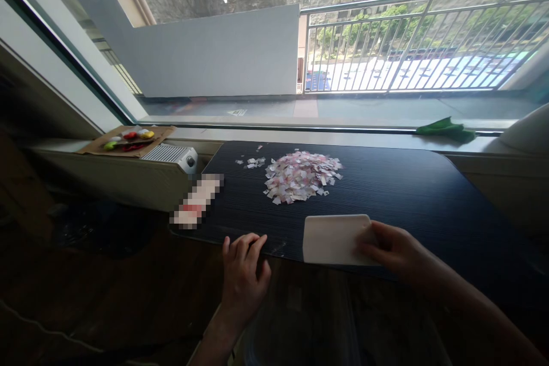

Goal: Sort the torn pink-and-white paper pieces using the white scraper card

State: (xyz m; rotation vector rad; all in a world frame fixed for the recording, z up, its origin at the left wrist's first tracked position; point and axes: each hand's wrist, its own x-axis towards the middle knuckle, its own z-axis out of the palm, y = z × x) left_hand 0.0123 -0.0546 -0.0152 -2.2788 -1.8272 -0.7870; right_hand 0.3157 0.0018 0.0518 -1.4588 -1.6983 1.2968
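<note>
My right hand (392, 247) grips the right end of a shallow, off-white rectangular tray (330, 240) with rounded corners, held at the front edge of the dark table (398, 183). At the same edge, further left, my left hand (245, 271) rests with its fingers apart and slightly bent, holding nothing. Beyond both hands lies a heap of small pink and white paper pieces (300, 176). A few loose scraps (254, 163) are scattered to the left of the heap. A blurred-out pale strip (198, 201) with a red patch lies at the table's left edge.
Behind the table runs a window sill (343, 136) with a crumpled green item (446, 128) on it. To the left are a white ribbed unit with a knob (171, 155) and a brown cardboard sheet (92, 147) carrying red, yellow and green items. A pale cable (47, 329) crosses the floor.
</note>
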